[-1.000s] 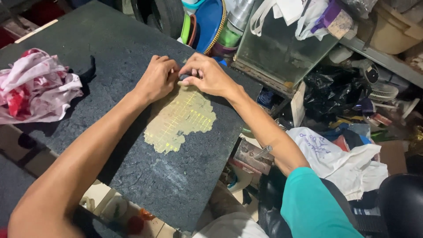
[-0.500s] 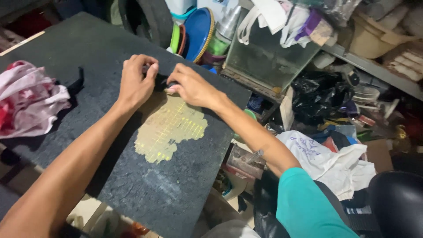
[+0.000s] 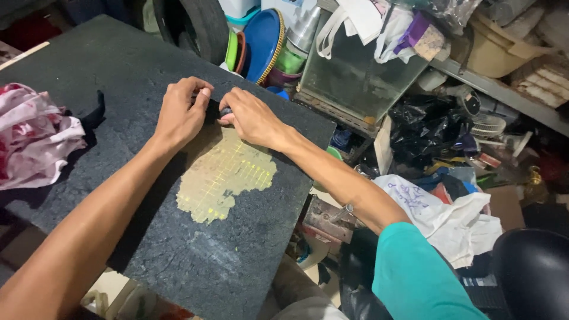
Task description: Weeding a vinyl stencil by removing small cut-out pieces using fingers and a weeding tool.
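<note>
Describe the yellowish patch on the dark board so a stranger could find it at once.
Start at the big dark speckled board that fills the left of the view. Near its right edge, just below the left hand and right hand, lies the yellowish patch. It is the only pale, ragged-edged area on the board, marked with a faint grid, unlike the pink and white cloth at the far left.

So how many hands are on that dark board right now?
2. The left hand and the right hand rest side by side near the far edge of the dark board, just above the yellowish patch.
</note>
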